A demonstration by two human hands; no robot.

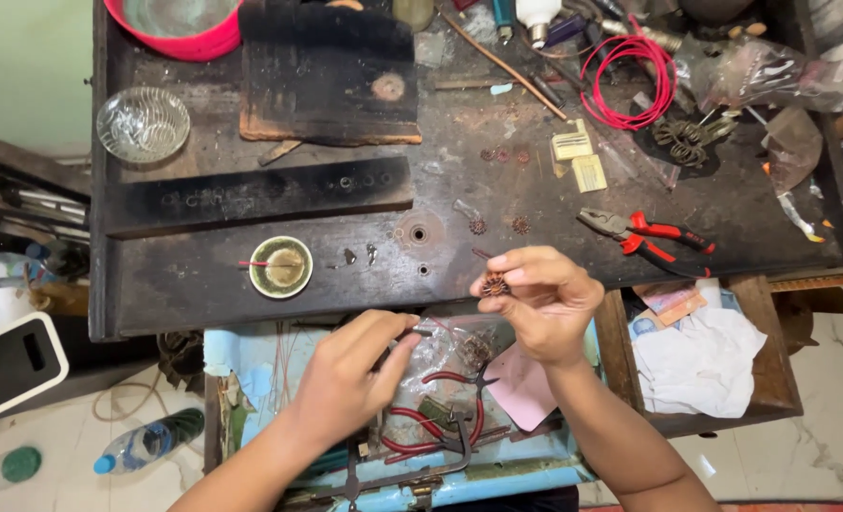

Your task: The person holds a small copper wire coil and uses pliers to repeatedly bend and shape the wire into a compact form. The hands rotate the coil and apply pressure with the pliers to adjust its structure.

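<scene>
Two hands (346, 379) (545, 299), one copper flower (494, 283)

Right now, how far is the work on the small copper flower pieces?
Done, it seems: two small flower pieces lie finished on the dark workbench. In hand: the right hand pinches another flower piece, and the left hand holds a thin tool near it. How many pieces are left, I cannot tell.

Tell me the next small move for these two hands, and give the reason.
Probably bring the left hand up and across so the thin tool pinched in its fingers meets the small flower-shaped metal piece. The right hand holds that piece at its fingertips above the edge of the dark workbench, turned toward the tool, and a gap separates the tool's tip from the piece.
</scene>
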